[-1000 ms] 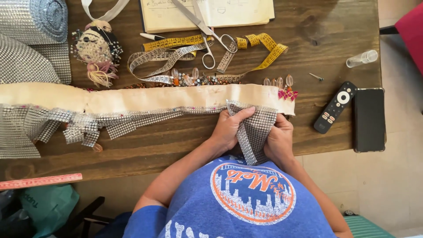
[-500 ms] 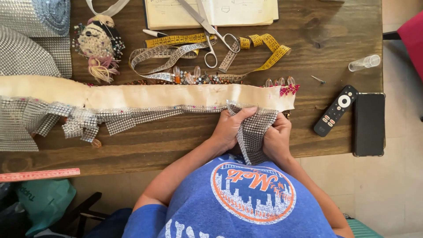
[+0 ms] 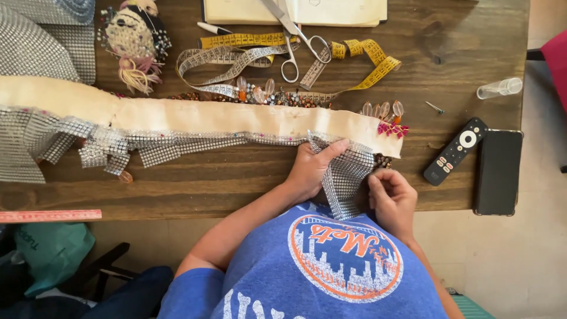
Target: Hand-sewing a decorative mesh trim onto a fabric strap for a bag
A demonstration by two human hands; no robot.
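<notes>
- Your left hand [image 3: 311,169] lies on the flap of silver rhinestone mesh fabric [image 3: 345,174], fingers [image 3: 332,149] stretched flat along its upper edge, pressing it rather than gripping.
- Your right hand [image 3: 391,195] has its fingers pinched shut at the mesh's right edge; what they grip is too small to tell.
- The mesh hangs from the long cream fabric band [image 3: 236,117] lying across the dark wooden tabletop [image 3: 460,35], near your body.
- Behind the band lie 1 pair of steel scissors [image 3: 295,41] and a yellow measuring tape [image 3: 366,56].
- A black remote control [image 3: 455,151] and black phone [image 3: 498,171] lie right.
</notes>
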